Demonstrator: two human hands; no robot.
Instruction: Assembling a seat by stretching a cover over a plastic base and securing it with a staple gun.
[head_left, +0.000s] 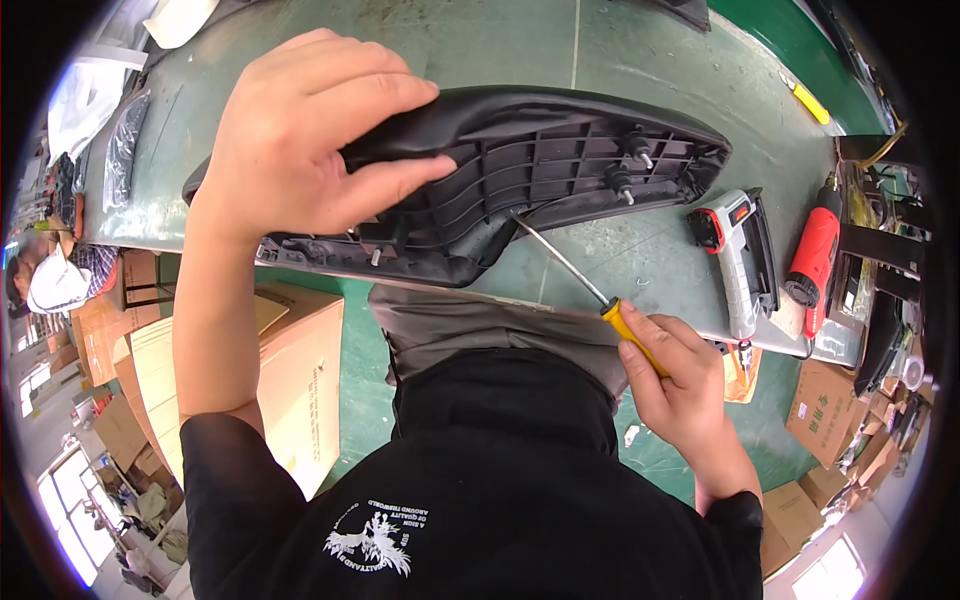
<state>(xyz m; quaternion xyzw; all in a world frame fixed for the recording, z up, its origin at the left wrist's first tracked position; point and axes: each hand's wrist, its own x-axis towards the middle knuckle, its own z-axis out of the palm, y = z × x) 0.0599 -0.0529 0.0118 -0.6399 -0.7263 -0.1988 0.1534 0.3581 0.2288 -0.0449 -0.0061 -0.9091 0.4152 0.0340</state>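
A long, curved black trim panel point(560, 160) lies on the green bench with its ribbed plastic back showing. Soft black covering wraps around its edges, and two studs stick out near its right end. My left hand point(320, 130) grips the padded upper edge, thumb on the ribbed side and fingers over the top. In my right hand point(675, 375) is a screwdriver point(562, 256) with a yellow handle and a metal shaft. Its tip touches the panel's lower edge, near the bend where the covering folds over.
To the right on the bench point(600, 55) lie a grey staple gun point(735, 255) and a red heat gun point(818, 245). A yellow utility knife point(808, 100) is at the far right. Cardboard boxes point(300, 370) stand below the bench on the left.
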